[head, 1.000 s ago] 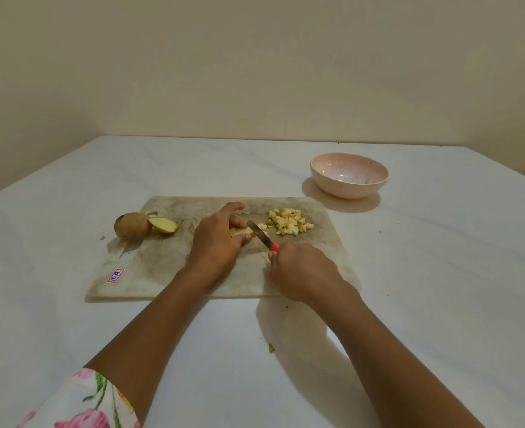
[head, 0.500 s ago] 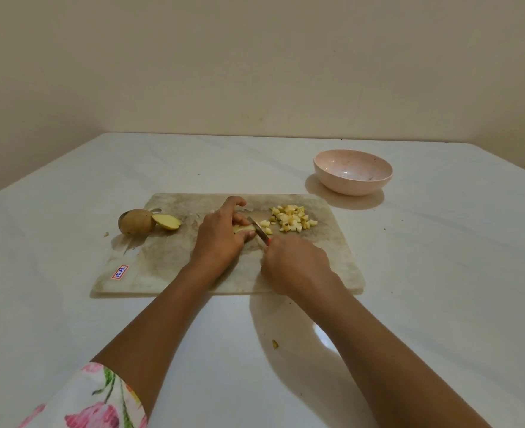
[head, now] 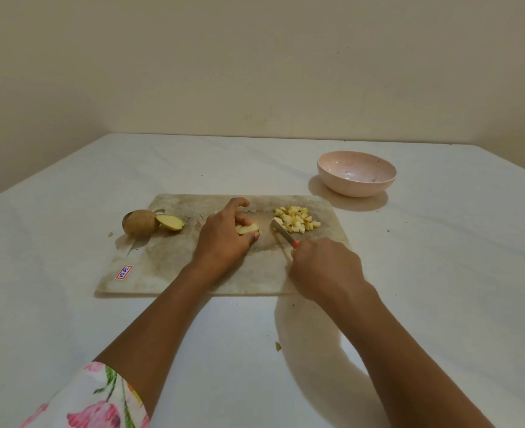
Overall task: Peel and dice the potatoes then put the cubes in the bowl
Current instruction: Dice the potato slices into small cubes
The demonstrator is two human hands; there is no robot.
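Note:
On the worn cutting board (head: 174, 267), my left hand (head: 224, 239) holds a strip of potato (head: 247, 228) between thumb and fingers. My right hand (head: 324, 268) grips a knife (head: 282, 231) with an orange handle; its blade tip touches the near left edge of a pile of potato cubes (head: 296, 219). A whole unpeeled potato (head: 139, 222) and a cut potato half (head: 170, 223) lie at the board's far left corner. The pink bowl (head: 356, 173) stands beyond the board's right end, with no cubes in it.
The board lies on a white table (head: 69, 319) that reaches a cream wall at the back. A small potato scrap (head: 278, 345) lies on the table between my forearms, and another crumb (head: 110, 234) sits left of the whole potato.
My right hand has drawn the knife away from the potato strip to the right, against the cube pile. My left hand stays on the strip.

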